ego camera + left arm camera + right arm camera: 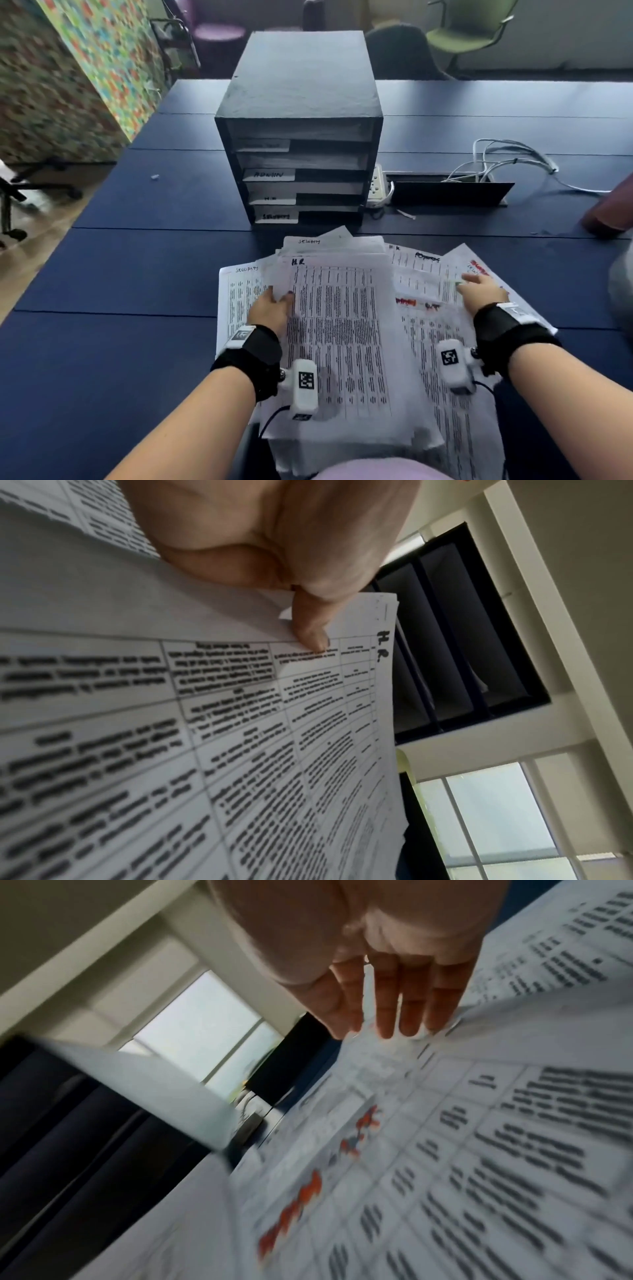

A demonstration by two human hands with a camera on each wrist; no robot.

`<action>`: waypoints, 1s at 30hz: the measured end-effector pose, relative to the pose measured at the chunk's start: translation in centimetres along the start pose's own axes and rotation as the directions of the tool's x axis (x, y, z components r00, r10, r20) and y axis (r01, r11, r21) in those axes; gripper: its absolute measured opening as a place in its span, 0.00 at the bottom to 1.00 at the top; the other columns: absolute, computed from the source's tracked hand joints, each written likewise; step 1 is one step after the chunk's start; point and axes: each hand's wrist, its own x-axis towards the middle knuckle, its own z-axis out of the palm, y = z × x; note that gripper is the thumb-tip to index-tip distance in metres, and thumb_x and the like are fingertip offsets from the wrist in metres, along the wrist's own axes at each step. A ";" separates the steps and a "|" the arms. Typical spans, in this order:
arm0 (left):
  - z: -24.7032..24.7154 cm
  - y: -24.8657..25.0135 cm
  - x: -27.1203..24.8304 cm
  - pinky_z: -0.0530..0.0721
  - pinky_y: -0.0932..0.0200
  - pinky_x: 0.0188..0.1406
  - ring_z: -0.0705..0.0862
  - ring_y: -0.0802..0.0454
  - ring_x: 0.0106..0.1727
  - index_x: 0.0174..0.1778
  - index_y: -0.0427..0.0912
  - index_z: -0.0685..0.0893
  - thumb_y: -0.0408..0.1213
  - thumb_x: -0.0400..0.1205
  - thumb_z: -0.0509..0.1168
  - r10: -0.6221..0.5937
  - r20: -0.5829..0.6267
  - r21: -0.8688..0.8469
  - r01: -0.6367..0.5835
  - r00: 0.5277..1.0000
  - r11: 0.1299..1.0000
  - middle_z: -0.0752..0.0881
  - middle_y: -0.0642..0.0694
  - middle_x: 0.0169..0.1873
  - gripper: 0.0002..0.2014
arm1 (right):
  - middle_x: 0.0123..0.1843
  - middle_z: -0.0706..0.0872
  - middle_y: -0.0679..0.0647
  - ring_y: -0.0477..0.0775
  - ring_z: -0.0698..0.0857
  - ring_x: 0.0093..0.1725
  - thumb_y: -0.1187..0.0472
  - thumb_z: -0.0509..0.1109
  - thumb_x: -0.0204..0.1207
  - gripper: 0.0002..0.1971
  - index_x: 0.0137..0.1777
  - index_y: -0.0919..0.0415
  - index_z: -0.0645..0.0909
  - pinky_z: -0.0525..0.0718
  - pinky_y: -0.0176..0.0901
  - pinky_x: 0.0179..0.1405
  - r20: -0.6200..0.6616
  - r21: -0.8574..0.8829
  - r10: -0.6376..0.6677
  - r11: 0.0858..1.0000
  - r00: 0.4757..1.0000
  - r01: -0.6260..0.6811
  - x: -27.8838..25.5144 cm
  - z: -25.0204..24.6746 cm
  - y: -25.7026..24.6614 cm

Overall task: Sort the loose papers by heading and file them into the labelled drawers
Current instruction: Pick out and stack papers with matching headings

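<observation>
Risk: the stack (342,325) the left hand (270,310) is pinching, thumb on top, is sagging in front of the drawer unit (301,137); sheets may be slipping loose. Its top sheet is reading "H.R.". The right hand (483,291) is lying flat, fingers straight, holding nothing, on spread papers (445,274) right of it.

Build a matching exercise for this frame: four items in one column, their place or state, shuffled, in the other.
Items
1. left hand
2. right hand
3. drawer unit
4. white cables

Places or states
A. stands on the table behind the papers
B. fingers straight, flat on the spread sheets
C. pinches the edge of the sheet headed H.R.
D. loose on the table, right of the drawers

Pairs: 1-C, 2-B, 3-A, 4-D
</observation>
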 end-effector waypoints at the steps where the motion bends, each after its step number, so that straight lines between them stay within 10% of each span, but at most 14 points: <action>1: -0.2 0.0 0.0 0.74 0.60 0.47 0.81 0.51 0.42 0.55 0.41 0.78 0.41 0.84 0.61 0.006 -0.018 0.002 -0.006 1.000 1.000 0.84 0.47 0.47 0.09 | 0.67 0.81 0.61 0.62 0.79 0.66 0.62 0.67 0.77 0.19 0.68 0.61 0.78 0.74 0.45 0.64 -0.010 -0.005 0.045 0.999 0.999 -0.045 1.0 -0.2 0.3; 4: -0.5 -0.1 0.6 0.75 0.60 0.52 0.81 0.49 0.49 0.56 0.45 0.80 0.43 0.85 0.60 -0.001 -0.039 -0.031 -0.001 0.999 1.000 0.85 0.48 0.49 0.08 | 0.65 0.82 0.66 0.66 0.80 0.65 0.61 0.72 0.72 0.22 0.65 0.68 0.78 0.78 0.52 0.65 0.047 0.018 0.136 0.990 0.990 -0.137 3.4 -0.2 1.0; 7: -0.5 -0.5 1.1 0.76 0.59 0.57 0.82 0.48 0.54 0.57 0.45 0.81 0.44 0.84 0.62 -0.008 -0.013 -0.030 0.007 1.000 1.000 0.86 0.49 0.53 0.10 | 0.55 0.83 0.62 0.63 0.83 0.52 0.46 0.85 0.46 0.47 0.65 0.69 0.77 0.79 0.49 0.59 0.075 0.005 0.235 0.972 0.969 -0.236 8.6 1.1 4.8; 10: -0.4 -0.9 1.7 0.78 0.51 0.65 0.83 0.46 0.59 0.67 0.40 0.76 0.44 0.83 0.63 -0.033 0.056 0.039 0.031 0.998 0.999 0.84 0.47 0.60 0.19 | 0.41 0.79 0.60 0.59 0.79 0.39 0.49 0.80 0.61 0.28 0.56 0.65 0.78 0.77 0.49 0.49 0.106 -0.039 0.287 0.958 0.952 -0.285 7.2 1.1 3.2; 13: -0.4 -1.2 2.1 0.79 0.43 0.67 0.82 0.43 0.62 0.73 0.43 0.71 0.43 0.82 0.63 -0.041 0.101 0.107 0.031 0.994 0.994 0.83 0.45 0.64 0.23 | 0.62 0.82 0.67 0.68 0.81 0.62 0.56 0.74 0.72 0.24 0.64 0.69 0.78 0.81 0.57 0.60 0.136 -0.114 0.240 0.968 0.961 -0.225 4.9 0.8 1.3; 16: -0.6 -0.8 1.6 0.81 0.45 0.64 0.84 0.44 0.57 0.69 0.43 0.74 0.39 0.83 0.62 -0.016 0.092 0.066 0.010 0.996 0.998 0.85 0.45 0.59 0.18 | 0.61 0.84 0.66 0.65 0.82 0.62 0.56 0.70 0.76 0.21 0.63 0.69 0.80 0.79 0.54 0.64 0.108 -0.244 0.172 0.959 0.979 -0.142 3.4 0.4 0.1; 25: -1.3 -1.0 1.1 0.80 0.50 0.60 0.83 0.45 0.52 0.64 0.43 0.77 0.32 0.84 0.61 0.057 0.087 0.023 -0.059 0.995 0.998 0.85 0.46 0.53 0.13 | 0.45 0.80 0.59 0.57 0.77 0.44 0.61 0.71 0.75 0.10 0.53 0.64 0.79 0.71 0.42 0.31 0.202 -0.153 0.146 0.981 0.968 -0.117 1.2 -1.7 0.4; 30: -2.0 -1.4 0.8 0.76 0.55 0.54 0.81 0.48 0.49 0.63 0.45 0.77 0.29 0.84 0.59 0.064 0.089 0.002 -0.064 0.994 0.998 0.83 0.49 0.50 0.13 | 0.43 0.89 0.57 0.58 0.85 0.44 0.65 0.74 0.70 0.02 0.38 0.58 0.85 0.84 0.50 0.53 -0.088 0.135 -0.106 0.984 0.990 0.117 0.3 -2.3 -0.1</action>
